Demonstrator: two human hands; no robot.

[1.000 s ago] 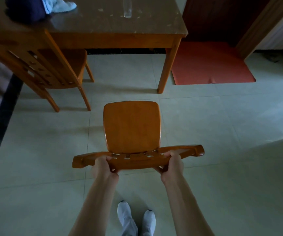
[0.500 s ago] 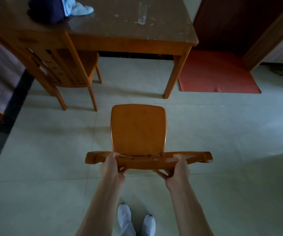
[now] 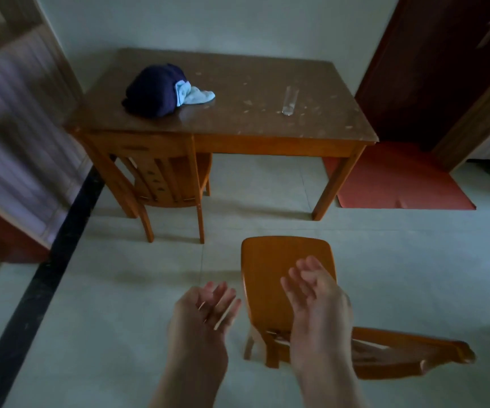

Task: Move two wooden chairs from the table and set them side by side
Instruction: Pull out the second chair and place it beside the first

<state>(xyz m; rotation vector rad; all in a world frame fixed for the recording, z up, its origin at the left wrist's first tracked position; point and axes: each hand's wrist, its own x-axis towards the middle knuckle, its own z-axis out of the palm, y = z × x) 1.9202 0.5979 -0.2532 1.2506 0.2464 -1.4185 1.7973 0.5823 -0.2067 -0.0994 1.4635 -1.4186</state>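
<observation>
Both hands are spread and hold nothing: the left hand [image 3: 205,316] hangs over bare floor [image 3: 114,319] just left of the near chair [image 3: 270,278], and the right hand [image 3: 314,293] is above its seat, not gripping it. That chair stands on open tile well clear of the table [image 3: 238,119], its top rail running off to the right. The second chair [image 3: 170,178] is tucked under the table's left end, near the black floor strip [image 3: 49,275], with a red mat [image 3: 397,181] by the right leg.
</observation>
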